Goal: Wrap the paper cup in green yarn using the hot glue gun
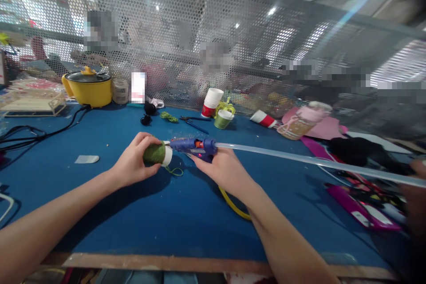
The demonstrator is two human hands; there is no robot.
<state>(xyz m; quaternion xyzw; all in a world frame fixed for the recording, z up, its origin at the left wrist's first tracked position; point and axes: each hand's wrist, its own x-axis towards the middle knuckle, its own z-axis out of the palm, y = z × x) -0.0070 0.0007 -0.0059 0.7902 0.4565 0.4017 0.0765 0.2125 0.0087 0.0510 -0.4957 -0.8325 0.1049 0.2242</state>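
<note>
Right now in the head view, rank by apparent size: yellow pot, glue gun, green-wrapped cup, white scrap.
1. yellow pot, largest though farther off.
2. glue gun, partly hidden in the right hand.
3. green-wrapped cup in the left hand; near the gun's size, so unsure.
4. white scrap, smallest.

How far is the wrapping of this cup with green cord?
Done: green cord covers most of the cup. In hand: left hand grips it, right hand holds the glue gun nozzle against it. Left: the white rim band is bare; a loose cord end hangs.
</note>
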